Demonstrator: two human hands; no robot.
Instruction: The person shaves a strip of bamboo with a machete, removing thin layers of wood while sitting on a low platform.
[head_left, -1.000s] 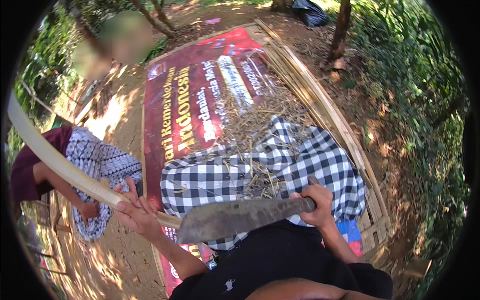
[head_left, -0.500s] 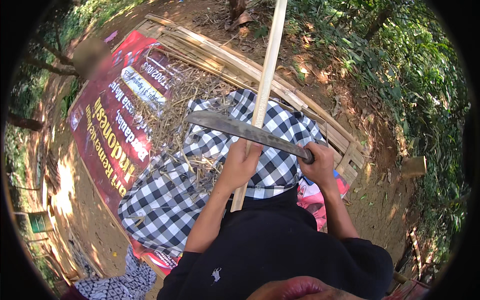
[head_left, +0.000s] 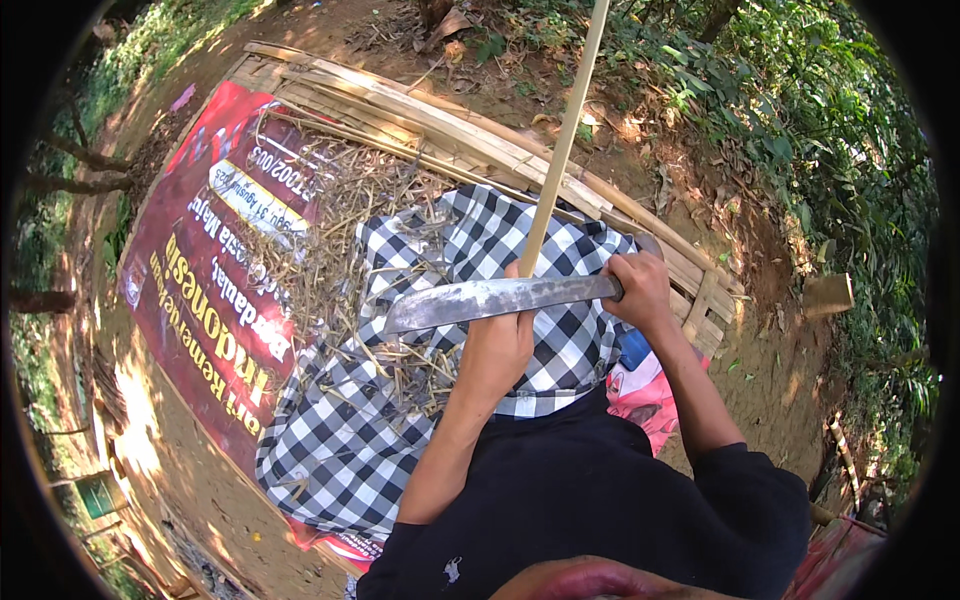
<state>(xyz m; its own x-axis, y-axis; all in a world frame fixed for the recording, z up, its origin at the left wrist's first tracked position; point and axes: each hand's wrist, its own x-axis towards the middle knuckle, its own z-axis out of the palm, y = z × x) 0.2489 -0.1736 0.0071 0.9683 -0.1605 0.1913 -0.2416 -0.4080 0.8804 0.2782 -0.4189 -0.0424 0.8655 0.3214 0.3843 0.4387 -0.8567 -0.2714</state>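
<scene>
My left hand (head_left: 502, 345) is closed around a long pale bamboo strip (head_left: 563, 155) that rises away from me, tilted to the right. The strip's near end is hidden behind that hand and wrist. In my right hand (head_left: 640, 285) is the handle of a machete (head_left: 450, 303). Its broad, worn blade points left and crosses in front of the left hand and the strip. Whether the edge touches the strip I cannot tell. Under both hands, a black-and-white checkered cloth (head_left: 335, 440) covers my lap, strewn with bamboo shavings (head_left: 395, 365).
A bench of bamboo slats (head_left: 400, 98) holds a red printed banner (head_left: 190, 270) with more shavings on it. By my right forearm are a blue object (head_left: 633, 348) and pink-red material (head_left: 648, 405). A cut stump (head_left: 827, 296) stands on bare earth at right, beside dense plants.
The machete's tip has swung down toward me, and its blade now lies across my left hand. The strip leans further right, and its near end is no longer visible. A blurred shape at upper left is gone.
</scene>
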